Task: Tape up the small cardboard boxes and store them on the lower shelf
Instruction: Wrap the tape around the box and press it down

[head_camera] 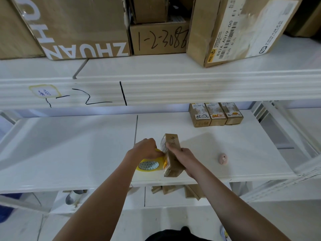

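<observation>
the right hand (180, 156) has its fingers clamped round the small cardboard box (171, 153) tilted above the shelf (86, 145), the left hand (145, 148) grips the tape roll (149, 165), and the tape could wrinkle if the box twists.

A single head-worn wide-angle view looks forward and steeply down onto the white metal shelf board (69, 145), close enough for both forearms to reach over it. Above that board, large brown cardboard cartons (83, 26) fill the frame's top.
</observation>
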`<state>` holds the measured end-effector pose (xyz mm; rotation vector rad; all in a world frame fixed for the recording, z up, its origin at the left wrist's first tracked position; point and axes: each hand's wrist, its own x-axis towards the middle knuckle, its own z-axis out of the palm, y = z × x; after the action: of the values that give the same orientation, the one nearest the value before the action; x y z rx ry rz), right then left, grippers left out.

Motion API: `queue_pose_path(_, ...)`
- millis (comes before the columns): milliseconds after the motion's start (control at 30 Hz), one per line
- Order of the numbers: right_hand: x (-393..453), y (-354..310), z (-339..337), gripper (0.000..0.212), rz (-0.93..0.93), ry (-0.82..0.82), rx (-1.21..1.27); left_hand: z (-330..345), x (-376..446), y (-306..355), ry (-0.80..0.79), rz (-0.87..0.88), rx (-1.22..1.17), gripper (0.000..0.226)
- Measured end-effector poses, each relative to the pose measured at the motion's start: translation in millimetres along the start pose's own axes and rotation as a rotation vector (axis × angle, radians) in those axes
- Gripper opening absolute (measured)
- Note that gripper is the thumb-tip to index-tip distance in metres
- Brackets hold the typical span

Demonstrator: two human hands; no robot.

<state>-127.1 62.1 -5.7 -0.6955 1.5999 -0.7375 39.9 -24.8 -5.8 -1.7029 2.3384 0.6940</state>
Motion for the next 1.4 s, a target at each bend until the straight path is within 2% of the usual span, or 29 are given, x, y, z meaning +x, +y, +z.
queue_pose_path(167, 7.0, -2.3, 8.2, 0.064, 0.016, 0.100, -0.108, -4.0, -3.2, 11.6, 0.018, 0.022, 0.100, 0.047)
queue_pose_path(400, 11.1, 1.8, -18.5, 0.055, 0.085, 0.070, -0.035, -23.9, -7.1, -13.4, -0.158, 0.010, -0.211, 0.058)
queue_pose_path(567, 11.7, 1.6, -23.9, 0.050, 0.079, 0.021, -0.002, -29.8, -12.4, -26.7, -0.242, 0.059, -0.318, 0.044)
queue_pose_path(767, 10.0, 0.6, -24.4, 0.052, 0.078, -0.027, 0.067, -33.5, -7.7, -27.6, -0.197, 0.061, -0.317, 0.044)
queue_pose_path(967, 8.1, -10.7, -34.7, 0.050, 0.021, -0.106, 0.077, -20.7, -6.3, -45.5, -0.113, 0.021, -0.137, 0.054)
queue_pose_path(1133, 5.5, -13.8, -35.7, 0.049, 0.019, -0.176, 0.167, -20.4, -6.6, -42.3, -0.038, 0.032, -0.181, 0.053)
queue_pose_path(1300, 3.1, -14.2, -35.0, 0.065, -0.004, -0.240, 0.221, -19.7, -4.9, -39.9, -0.041, 0.028, -0.205, 0.052)
queue_pose_path(1400, 2.4, -11.2, -33.9, 0.065, -0.026, -0.275, 0.259, -19.1, -3.4, -40.0, -0.057, 0.024, -0.231, 0.054)
